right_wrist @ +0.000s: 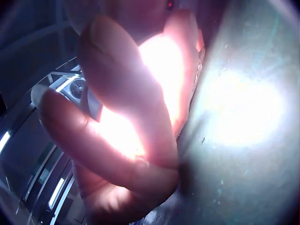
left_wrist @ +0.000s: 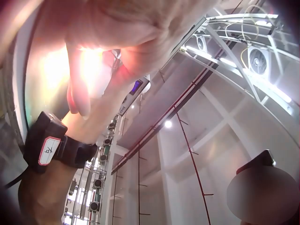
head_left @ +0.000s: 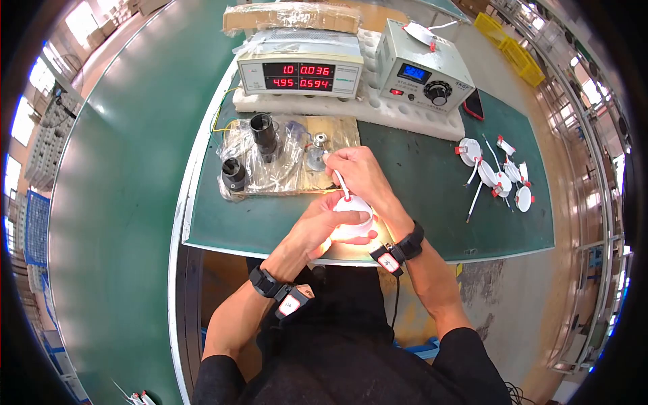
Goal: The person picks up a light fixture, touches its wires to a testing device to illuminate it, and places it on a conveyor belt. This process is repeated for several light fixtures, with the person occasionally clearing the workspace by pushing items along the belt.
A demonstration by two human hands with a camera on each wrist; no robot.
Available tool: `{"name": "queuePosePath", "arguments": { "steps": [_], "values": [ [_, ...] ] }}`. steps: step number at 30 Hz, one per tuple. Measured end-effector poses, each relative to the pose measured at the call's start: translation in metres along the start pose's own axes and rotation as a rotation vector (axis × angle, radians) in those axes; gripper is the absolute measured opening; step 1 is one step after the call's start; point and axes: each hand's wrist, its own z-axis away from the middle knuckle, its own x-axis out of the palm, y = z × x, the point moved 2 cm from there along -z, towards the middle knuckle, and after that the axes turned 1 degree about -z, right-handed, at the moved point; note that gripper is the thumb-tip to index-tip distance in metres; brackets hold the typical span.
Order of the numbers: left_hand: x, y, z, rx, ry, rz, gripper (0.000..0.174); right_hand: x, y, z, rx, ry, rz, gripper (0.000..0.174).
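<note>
A round white downlight [head_left: 352, 214] glows brightly in my left hand [head_left: 317, 226], whose thumb lies across its back while the fingers hold it from beneath. In the right wrist view, curled fingers [right_wrist: 126, 89] surround the glare. A white cable [head_left: 341, 182] rises from the lamp to my right hand [head_left: 363, 177], which pinches it near its end. Those fingertips are right beside a small metal post on a round base [head_left: 316, 155]. The left wrist view catches the right wrist's black strap [left_wrist: 77, 152]; glare hides much of the lamp there.
Behind stand a power meter [head_left: 300, 75] with red digits and a grey supply box [head_left: 425, 74] bearing another downlight [head_left: 420, 34]. Two black cylinders [head_left: 264, 138] stand on a plastic-covered board [head_left: 337, 128]. Several downlights [head_left: 486, 174] lie at right; a phone [head_left: 474, 104] is behind them.
</note>
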Motion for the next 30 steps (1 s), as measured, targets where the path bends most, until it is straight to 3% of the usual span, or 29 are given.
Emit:
{"name": "queuePosePath", "arguments": {
  "steps": [21, 23, 24, 25, 26, 29, 30],
  "values": [
    [0.004, 0.006, 0.008, 0.003, 0.003, -0.041, 0.034, 0.002, 0.004, 0.002, -0.041, 0.029, -0.038, 0.036],
    [0.003, 0.007, 0.019, -0.003, 0.033, -0.125, 0.037, -0.003, 0.005, 0.008, 0.047, -0.045, -0.110, 0.038],
    [-0.001, 0.007, 0.032, 0.039, 0.060, -0.106, 0.036, -0.006, 0.004, 0.015, -0.032, -0.097, -0.205, 0.035],
    [0.002, 0.013, 0.059, 0.120, 0.154, -0.107, 0.034, -0.019, 0.000, 0.029, -0.061, -0.128, -0.234, 0.034],
    [-0.012, 0.019, 0.091, 0.222, 0.193, -0.175, 0.039, -0.039, -0.017, 0.054, -0.102, -0.041, -0.086, 0.032],
    [-0.050, 0.031, 0.221, 0.614, 0.768, -0.447, 0.030, -0.109, -0.020, 0.108, -0.313, 0.254, 0.334, 0.021],
    [-0.091, 0.028, 0.275, 0.576, 1.027, -0.576, 0.029, -0.135, -0.017, 0.122, -0.348, 0.361, 0.493, 0.019]
  ]
}}
